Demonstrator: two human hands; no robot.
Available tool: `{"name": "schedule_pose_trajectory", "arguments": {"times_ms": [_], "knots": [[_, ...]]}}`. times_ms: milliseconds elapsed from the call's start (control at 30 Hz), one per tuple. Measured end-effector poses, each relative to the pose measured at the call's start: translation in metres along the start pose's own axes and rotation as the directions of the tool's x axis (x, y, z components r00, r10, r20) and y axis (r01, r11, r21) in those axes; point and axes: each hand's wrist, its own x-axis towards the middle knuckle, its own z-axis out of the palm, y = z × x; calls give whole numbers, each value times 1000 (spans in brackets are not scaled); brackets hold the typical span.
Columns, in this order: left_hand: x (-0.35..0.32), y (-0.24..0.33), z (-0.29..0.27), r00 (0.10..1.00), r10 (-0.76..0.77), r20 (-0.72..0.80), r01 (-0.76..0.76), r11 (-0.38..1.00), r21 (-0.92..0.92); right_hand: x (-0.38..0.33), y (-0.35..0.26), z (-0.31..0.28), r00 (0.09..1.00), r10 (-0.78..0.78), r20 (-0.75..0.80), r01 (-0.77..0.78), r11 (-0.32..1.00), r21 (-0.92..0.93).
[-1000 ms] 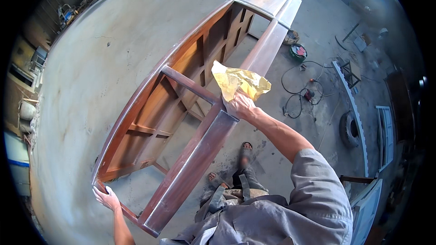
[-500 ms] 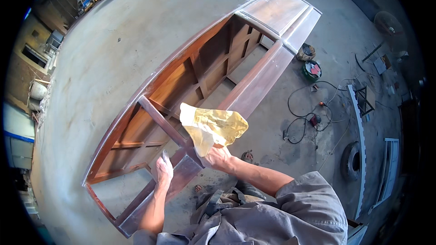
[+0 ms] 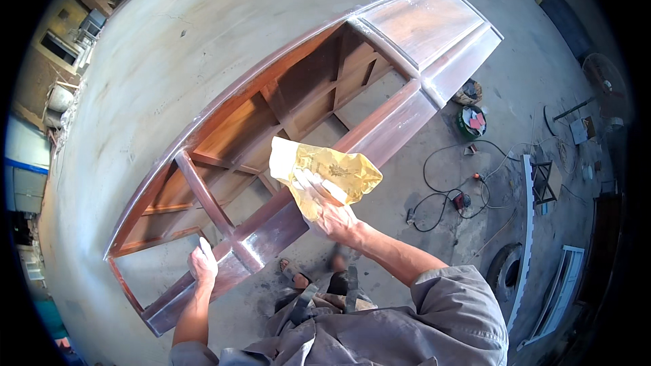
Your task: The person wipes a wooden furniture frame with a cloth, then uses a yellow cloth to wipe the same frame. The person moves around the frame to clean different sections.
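A large reddish-brown wooden frame (image 3: 400, 118) with a curved far rail and a panelled inner side lies before me, streaked with pale dust. My right hand (image 3: 329, 210) is closed on a crumpled yellow sandpaper sheet (image 3: 346, 173), its dusty fingers lying across the sheet. Both are above the frame's near rail. Further left, my left hand (image 3: 203, 264) is curled with the thumb side up, over the near rail close to its crosspiece (image 3: 203, 193). Whether it holds anything is hidden; its fingertips look whitened.
On the concrete floor at right are a green tub (image 3: 470, 122) with red pieces in it, a red corded tool (image 3: 461, 201) with looping black cable, and a tyre (image 3: 505, 271). A long white strip (image 3: 525, 230) and a standing fan (image 3: 603, 74) are farther right.
My right hand has risen along the sandpaper, and its fingers now show across the sheet. My left hand has shifted left and down in the picture. The view has moved over the frame.
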Motion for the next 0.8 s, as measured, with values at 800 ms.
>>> {"name": "schedule_pose_trajectory", "arguments": {"times_ms": [800], "knots": [[5,-5,11,999,30,-32,-30,1000,-7,-17,14,1,957,-234,172,247,967,-57]]}}
